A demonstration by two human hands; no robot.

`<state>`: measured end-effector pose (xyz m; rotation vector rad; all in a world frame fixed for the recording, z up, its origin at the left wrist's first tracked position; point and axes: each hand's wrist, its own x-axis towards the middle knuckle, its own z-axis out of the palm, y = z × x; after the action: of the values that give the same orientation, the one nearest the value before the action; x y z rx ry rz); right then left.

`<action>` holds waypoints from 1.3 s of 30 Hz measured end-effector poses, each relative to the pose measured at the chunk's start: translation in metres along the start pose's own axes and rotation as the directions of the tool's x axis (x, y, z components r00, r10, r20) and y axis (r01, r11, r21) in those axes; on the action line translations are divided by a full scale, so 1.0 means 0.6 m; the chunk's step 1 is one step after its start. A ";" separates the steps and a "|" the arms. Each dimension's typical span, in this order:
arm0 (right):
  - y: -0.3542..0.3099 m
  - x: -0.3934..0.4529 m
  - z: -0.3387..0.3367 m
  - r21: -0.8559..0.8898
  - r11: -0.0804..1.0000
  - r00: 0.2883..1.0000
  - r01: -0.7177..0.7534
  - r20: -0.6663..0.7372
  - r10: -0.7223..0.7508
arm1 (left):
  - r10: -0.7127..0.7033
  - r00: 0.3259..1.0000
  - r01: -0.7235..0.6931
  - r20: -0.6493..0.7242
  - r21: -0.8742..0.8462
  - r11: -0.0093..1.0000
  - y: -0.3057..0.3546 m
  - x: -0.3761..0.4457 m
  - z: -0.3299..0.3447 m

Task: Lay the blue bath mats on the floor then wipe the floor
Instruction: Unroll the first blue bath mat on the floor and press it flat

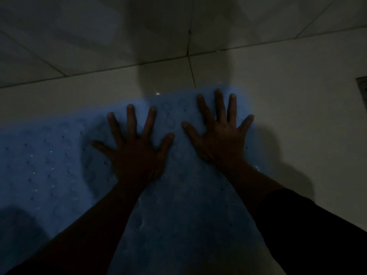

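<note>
A blue bath mat (49, 155) dotted with small holes lies flat on the pale tiled floor (297, 116), filling the lower left and middle of the dim head view. My left hand (135, 151) presses flat on the mat, fingers spread. My right hand (220, 133) presses flat near the mat's far right corner, fingers also spread wide. Neither hand holds anything. Only one mat can be made out.
A tiled wall (99, 32) rises beyond the mat, meeting the floor along a dark grout line. A small dark square, perhaps a floor drain (362, 86), sits at the right edge. Bare tile lies right of the mat. A dark shadow falls at lower left.
</note>
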<state>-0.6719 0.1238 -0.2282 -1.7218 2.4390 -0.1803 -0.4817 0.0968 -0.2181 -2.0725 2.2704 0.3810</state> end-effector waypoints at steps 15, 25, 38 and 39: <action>-0.008 -0.035 -0.008 0.109 0.991 0.992 -0.078 0.102 0.067 | 0.025 1.000 -0.024 0.011 -0.063 0.998 -0.008 -0.021 0.008; 0.023 -0.291 0.006 0.043 0.999 0.997 0.005 0.082 -0.009 | 0.116 0.993 -0.116 0.020 0.003 0.993 -0.023 -0.278 0.058; 0.024 -0.303 0.012 0.063 0.998 1.000 0.005 -0.015 -0.004 | 0.074 0.997 -0.074 -0.008 0.030 0.997 -0.015 -0.282 0.059; 0.025 -0.303 0.013 0.061 0.998 1.000 0.010 -0.003 -0.010 | 0.080 0.997 -0.078 -0.024 0.055 0.995 -0.014 -0.285 0.058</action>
<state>-0.6243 0.3002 -0.2289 -1.7099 2.4007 -0.2554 -0.4605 0.2702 -0.2196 -1.9790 2.3554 0.2946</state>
